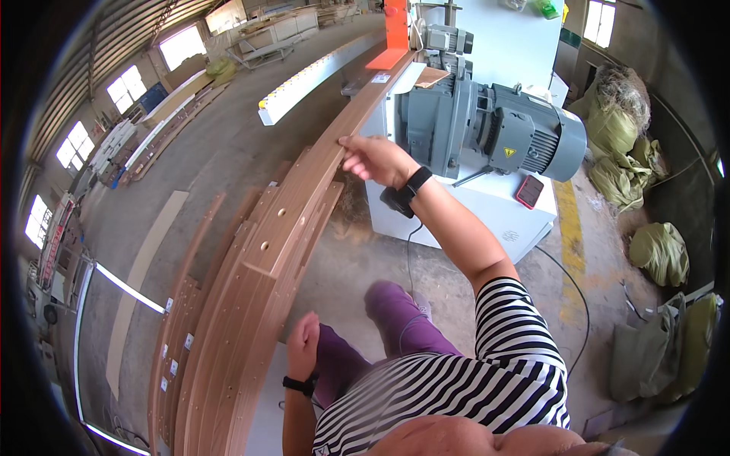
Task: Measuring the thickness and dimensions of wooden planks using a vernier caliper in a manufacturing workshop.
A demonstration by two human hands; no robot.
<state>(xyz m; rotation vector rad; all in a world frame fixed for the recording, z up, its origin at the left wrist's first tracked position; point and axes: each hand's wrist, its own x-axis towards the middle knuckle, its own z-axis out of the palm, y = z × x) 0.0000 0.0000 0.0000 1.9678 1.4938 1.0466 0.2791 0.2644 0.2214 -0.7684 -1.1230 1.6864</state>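
A long brown wooden board (315, 163) with round holes near its close end runs away from me into the machine, under an orange guard (389, 59). My right hand (376, 161) is at the board's right edge, thumb and forefinger pinching it and the other fingers curled below. The close end of the board lies over a stack of similar brown boards (247, 319), several with drilled holes and small white labels. Beside this stack, low and close to my body, is my left hand (304, 338). It appears to hold nothing, but its fingers are mostly hidden.
A grey electric motor (525, 133) sits on the white machine base (456, 209), with a red-edged phone (529, 191) near its corner. A white roller rail (319, 80) stretches left of the board. Black cables (582, 327) cross the floor. Stuffed sacks (658, 254) line the right side.
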